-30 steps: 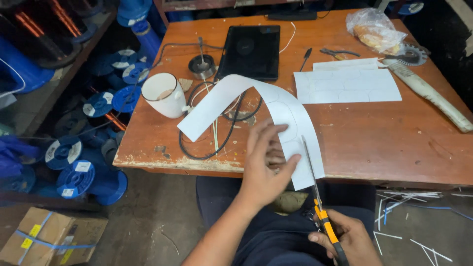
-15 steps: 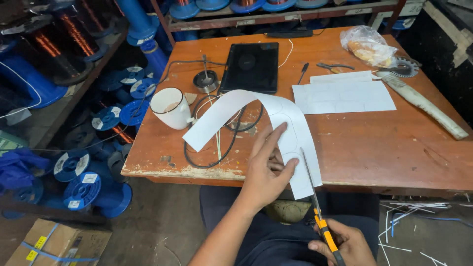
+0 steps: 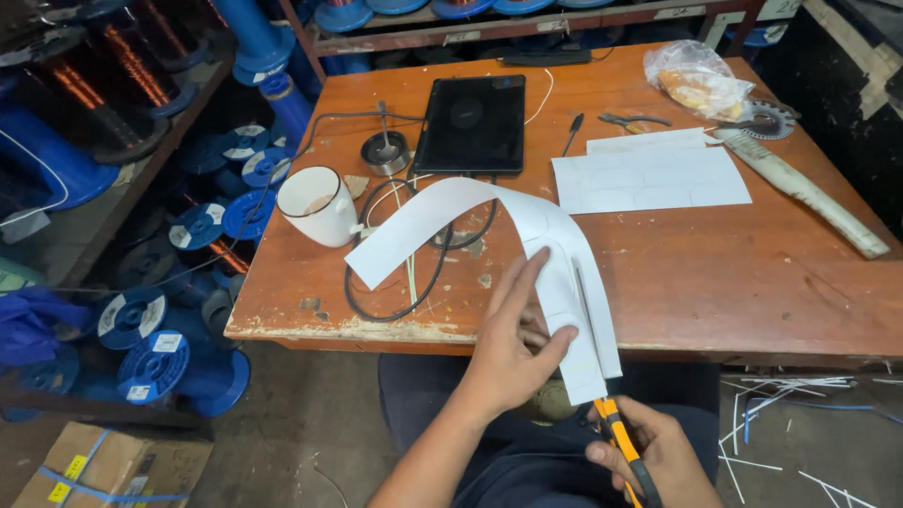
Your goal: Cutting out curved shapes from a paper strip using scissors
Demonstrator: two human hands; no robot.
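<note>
The left hand (image 3: 513, 353) pinches the near end of a long white paper strip (image 3: 489, 226) between thumb and fingers, holding it taut off the near table (image 3: 752, 273) edge — so the blades can run lengthwise. The right hand (image 3: 658, 452) is closed around orange-handled scissors (image 3: 611, 414), cutting up the strip. The strip's far end curls leftward over a black cable (image 3: 395, 282), beside a white mug (image 3: 315, 207).

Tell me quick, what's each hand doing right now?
Left hand: closed on the white paper strip, pinching its near end.
Right hand: closed on orange-handled scissors, blades in the strip.
</note>
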